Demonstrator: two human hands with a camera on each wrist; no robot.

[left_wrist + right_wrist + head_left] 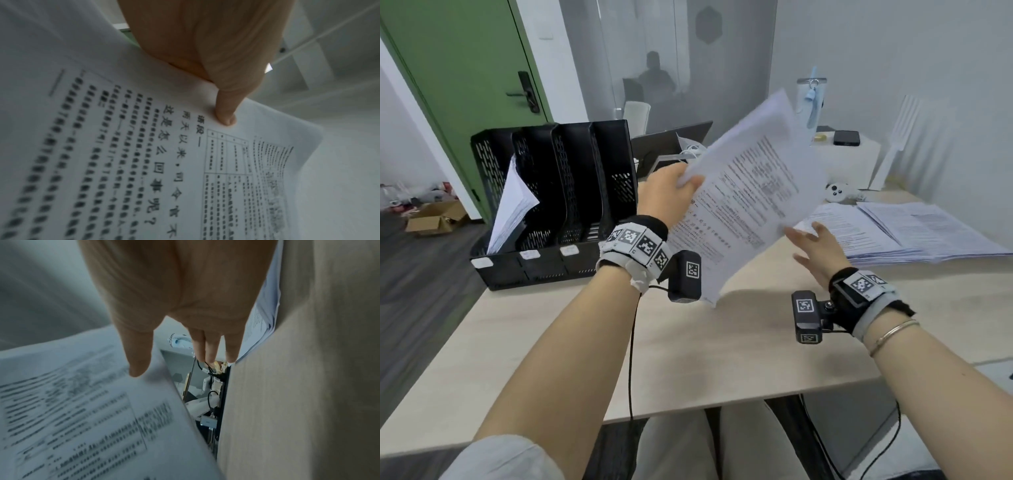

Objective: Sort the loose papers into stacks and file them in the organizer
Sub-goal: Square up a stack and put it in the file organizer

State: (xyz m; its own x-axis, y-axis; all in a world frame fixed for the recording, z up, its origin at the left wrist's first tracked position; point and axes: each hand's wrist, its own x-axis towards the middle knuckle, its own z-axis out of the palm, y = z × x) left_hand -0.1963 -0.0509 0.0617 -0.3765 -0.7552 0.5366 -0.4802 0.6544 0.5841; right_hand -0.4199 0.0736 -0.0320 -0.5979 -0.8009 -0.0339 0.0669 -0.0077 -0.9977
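My left hand point(671, 192) pinched a sheaf of printed papers point(750, 192) at its edge in the middle of the head frame, raised clear of the table point(688, 342) and tilted toward the upper right. The left wrist view showed my thumb point(225, 113) pressed on the top sheet beside large Chinese print: I could read "两天以来" and "怎么回事呢?", while the smaller lines and a ruled table were too blurred. My right hand point(813, 246) hovered at the sheaf's lower right edge, fingers straight and spread, gripping nothing; I could not tell whether it touched the paper.

At centre left stood the black mesh organizer point(558, 192), with four upright slots. Only the leftmost held anything: one leaning bundle of sheets point(512, 209). Three white labels point(529, 254) showed along its front lip, their writing too small to read. At right of the frame lay what looked like two flat, overlapping piles of printed paper point(914, 233).
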